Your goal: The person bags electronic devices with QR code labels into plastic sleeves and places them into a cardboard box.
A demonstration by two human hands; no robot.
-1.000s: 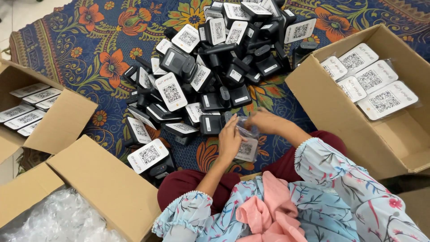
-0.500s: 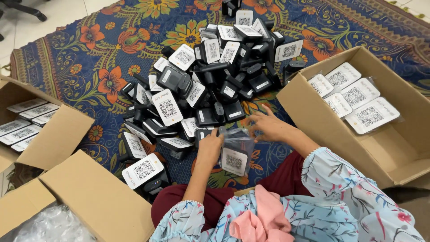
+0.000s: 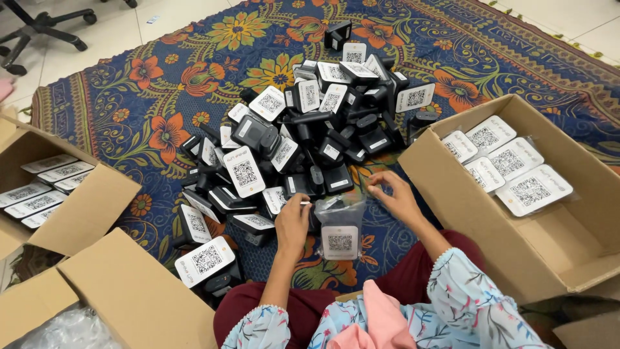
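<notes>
left hand (image 3: 294,220): pinching the clear bag (image 3: 340,223) with a device inside
right hand (image 3: 395,194): fingers loosely open, just beside the device pile (image 3: 303,136)

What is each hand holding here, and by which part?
The left hand pinches the clear plastic bag at its top left corner. The right hand looks empty beside the top right corner.

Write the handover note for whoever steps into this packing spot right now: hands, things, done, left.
Left hand: pinches the top edge of a clear plastic bag holding a small black device with a white coded label.
Right hand: open, fingers spread beside the bag's other corner, grasping nothing clearly.
Done: several bagged devices lie in the brown cardboard box on the right; more sit in the cardboard box on the left.
Left: a big pile of loose black devices on the flowered blue rug.
</notes>
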